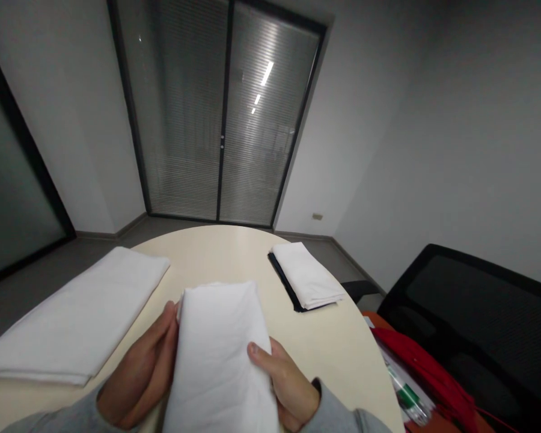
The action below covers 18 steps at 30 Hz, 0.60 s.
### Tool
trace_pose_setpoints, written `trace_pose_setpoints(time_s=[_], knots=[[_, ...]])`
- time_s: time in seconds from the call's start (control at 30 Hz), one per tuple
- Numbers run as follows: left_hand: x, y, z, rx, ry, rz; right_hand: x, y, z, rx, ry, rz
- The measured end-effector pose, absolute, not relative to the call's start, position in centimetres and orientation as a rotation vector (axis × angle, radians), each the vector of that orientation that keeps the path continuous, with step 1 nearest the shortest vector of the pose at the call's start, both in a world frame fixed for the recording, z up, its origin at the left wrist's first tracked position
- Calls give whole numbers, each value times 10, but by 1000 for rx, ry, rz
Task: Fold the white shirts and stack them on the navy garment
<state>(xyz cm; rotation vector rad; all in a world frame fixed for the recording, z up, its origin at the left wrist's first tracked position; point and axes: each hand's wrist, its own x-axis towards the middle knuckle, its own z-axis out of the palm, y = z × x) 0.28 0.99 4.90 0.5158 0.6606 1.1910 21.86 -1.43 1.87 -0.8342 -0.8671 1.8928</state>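
A folded white cloth (220, 355) is between my two hands at the near side of the round table, its long sides running away from me. My right hand (291, 382) grips its right edge, thumb on top and fingers underneath. Along the left edge, my left hand (142, 367) is closed against the cloth, fingers pressed together and fingertips near the far left corner. To the left lies a larger folded white cloth (85, 316), flat on the table. A smaller folded white cloth (309, 276) rests on a black folded cloth (283, 282) at the right.
The pale round table (342, 361) curves away at the far and right sides. A black mesh chair (473, 313) stands at the right. On its orange seat are a red item (433, 367) and a clear bottle (410, 397) with a green label. Glass doors (184, 120) stand beyond.
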Motion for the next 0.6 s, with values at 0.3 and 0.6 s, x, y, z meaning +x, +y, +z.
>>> trace_pose_setpoints(time_s=[0.3,0.6], knots=[[6,8,44,416,669,900,221,-9,19,-957,-794,1801],[8,14,42,444,911,1154,231,-3,24,-1102,-851,1789]])
